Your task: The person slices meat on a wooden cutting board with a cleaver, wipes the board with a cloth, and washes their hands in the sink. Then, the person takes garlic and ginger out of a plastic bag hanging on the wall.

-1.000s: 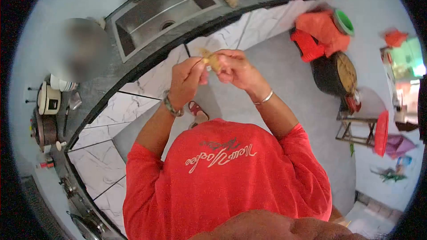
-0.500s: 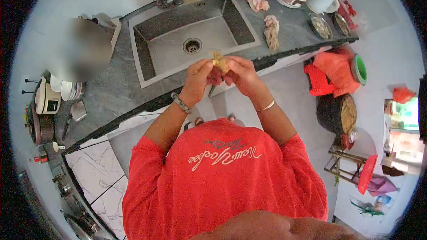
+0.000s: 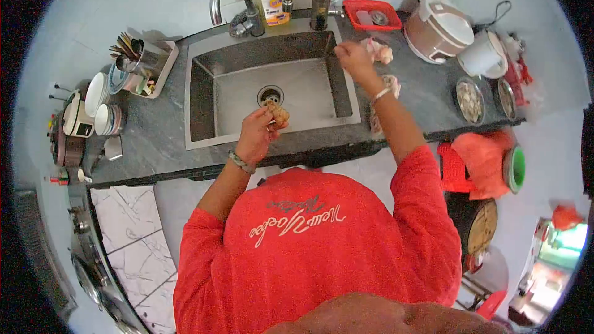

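Observation:
My left hand (image 3: 255, 138) is closed around a knobbly yellow-brown piece of ginger (image 3: 278, 114) over the front part of the steel sink (image 3: 247, 137), near the drain. Raised over the sink's right rim is my right hand (image 3: 356, 62), fingers drawn together; anything between them is too small to make out. Just right of it, on the counter, lies a crumpled pink-and-white lump (image 3: 383, 54). A second pale lump (image 3: 392, 85) is partly hidden behind my right wrist.
Two taps and a yellow soap bottle (image 3: 272, 3) stand behind the sink. On the right are a red basket (image 3: 372, 15), a rice cooker (image 3: 438, 29), a white kettle (image 3: 481, 55) and metal bowls (image 3: 470, 100). Bowls (image 3: 106, 120) and a utensil holder (image 3: 148, 60) stand left.
My hands were together on the ginger at the sink's front edge. The right one has let go and moved up and right; the left keeps the ginger, slightly lower and further left.

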The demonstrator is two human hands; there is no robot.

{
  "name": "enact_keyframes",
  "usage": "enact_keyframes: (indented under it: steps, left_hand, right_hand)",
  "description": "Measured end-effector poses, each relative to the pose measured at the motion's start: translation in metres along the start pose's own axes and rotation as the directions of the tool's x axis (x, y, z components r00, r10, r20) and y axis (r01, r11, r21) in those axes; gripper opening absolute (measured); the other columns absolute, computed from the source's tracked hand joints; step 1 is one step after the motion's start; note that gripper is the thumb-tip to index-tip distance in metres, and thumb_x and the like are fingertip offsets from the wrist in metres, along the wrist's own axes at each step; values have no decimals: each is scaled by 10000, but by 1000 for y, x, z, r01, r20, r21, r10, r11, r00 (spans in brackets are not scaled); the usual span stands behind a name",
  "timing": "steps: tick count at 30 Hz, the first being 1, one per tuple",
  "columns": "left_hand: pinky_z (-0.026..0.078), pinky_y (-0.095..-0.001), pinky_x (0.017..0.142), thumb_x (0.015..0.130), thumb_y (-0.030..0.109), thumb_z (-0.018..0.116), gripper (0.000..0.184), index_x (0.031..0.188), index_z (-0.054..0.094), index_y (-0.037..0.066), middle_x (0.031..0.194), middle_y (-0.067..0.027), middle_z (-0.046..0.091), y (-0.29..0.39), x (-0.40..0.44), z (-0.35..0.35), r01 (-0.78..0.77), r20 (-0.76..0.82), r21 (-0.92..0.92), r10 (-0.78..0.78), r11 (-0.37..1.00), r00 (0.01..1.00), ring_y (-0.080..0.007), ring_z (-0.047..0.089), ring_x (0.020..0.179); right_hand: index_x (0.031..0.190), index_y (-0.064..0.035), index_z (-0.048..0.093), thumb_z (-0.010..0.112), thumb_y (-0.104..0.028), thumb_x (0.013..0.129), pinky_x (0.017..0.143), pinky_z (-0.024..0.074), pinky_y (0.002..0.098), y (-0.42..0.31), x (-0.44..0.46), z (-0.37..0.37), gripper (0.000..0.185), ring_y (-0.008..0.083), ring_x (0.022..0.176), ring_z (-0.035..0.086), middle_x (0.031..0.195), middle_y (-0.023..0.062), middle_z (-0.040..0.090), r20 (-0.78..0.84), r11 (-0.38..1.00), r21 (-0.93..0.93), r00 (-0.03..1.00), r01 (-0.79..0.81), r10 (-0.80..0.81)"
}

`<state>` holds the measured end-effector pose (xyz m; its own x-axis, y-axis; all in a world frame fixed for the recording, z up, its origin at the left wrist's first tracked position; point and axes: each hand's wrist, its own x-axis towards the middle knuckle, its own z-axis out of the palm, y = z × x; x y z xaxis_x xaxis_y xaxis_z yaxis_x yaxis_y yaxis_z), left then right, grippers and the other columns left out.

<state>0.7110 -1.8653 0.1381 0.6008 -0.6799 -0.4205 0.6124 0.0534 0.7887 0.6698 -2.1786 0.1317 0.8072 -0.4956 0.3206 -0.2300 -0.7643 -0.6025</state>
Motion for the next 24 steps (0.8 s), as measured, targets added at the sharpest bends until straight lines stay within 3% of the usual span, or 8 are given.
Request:
enact_keyframes:
  steps: [7,11,13,14,16,19,23,24]
  left_hand:
    - [448,-215,537,861,89,486,280,1130,517,18,949,-89,633,2,17,13,-39,-83,20,41,999,996,-166,636,785]
    - [450,-231,552,852,114,521,266,1106,533,36,974,-75,626,16,28,26,-54,-134,65,62,996,989,-164,622,809]
    - [452,-225,566,862,107,502,300,1150,511,24,941,-77,632,17,45,25,-58,-148,113,74,992,986,-155,632,794]
    - [452,-225,566,862,107,502,300,1150,511,24,941,-77,632,20,52,26,-58,-151,109,75,992,986,-155,632,794]
    - [450,-225,579,866,123,512,303,1153,513,28,937,-67,633,23,67,28,-48,-132,88,60,995,989,-150,627,792]
    - [448,-230,597,869,139,516,268,1118,529,41,936,-56,631,20,102,17,-28,-55,-32,26,999,998,-144,618,787]
    - [452,-249,623,870,154,514,224,1069,542,54,933,-50,628,24,148,6,-17,61,-57,21,998,998,-142,609,793]
    - [457,-247,626,869,174,528,240,1068,548,42,949,-54,626,29,153,12,-33,28,-114,37,993,999,-139,597,800]
  right_hand:
    - [787,37,628,485,-311,823,762,461,501,65,101,9,377,447,794,584,798,273,609,-64,982,-160,993,-105,96]
    - [666,24,622,472,-372,848,597,481,424,84,134,23,461,353,641,604,688,189,619,191,843,139,849,-520,493]
    - [624,-8,613,476,-348,855,476,459,374,110,143,45,433,263,520,594,566,128,594,139,971,-241,990,12,23]
    - [624,-8,613,476,-348,855,476,459,374,121,148,53,433,263,520,594,566,128,594,143,970,-241,989,15,20]
    - [601,-50,606,489,-297,845,442,449,349,143,155,69,366,197,491,592,499,92,563,195,739,-564,929,369,-316]
    - [594,-68,588,522,-246,814,417,442,335,183,169,90,291,190,466,580,521,76,574,243,977,-120,959,178,-145]
    - [581,-81,565,519,-221,811,378,417,317,139,143,65,273,182,447,557,507,77,548,403,693,-565,883,447,-240]
    - [663,-85,620,560,-242,807,445,460,339,137,140,69,221,212,524,605,588,104,602,374,919,-378,926,107,46]
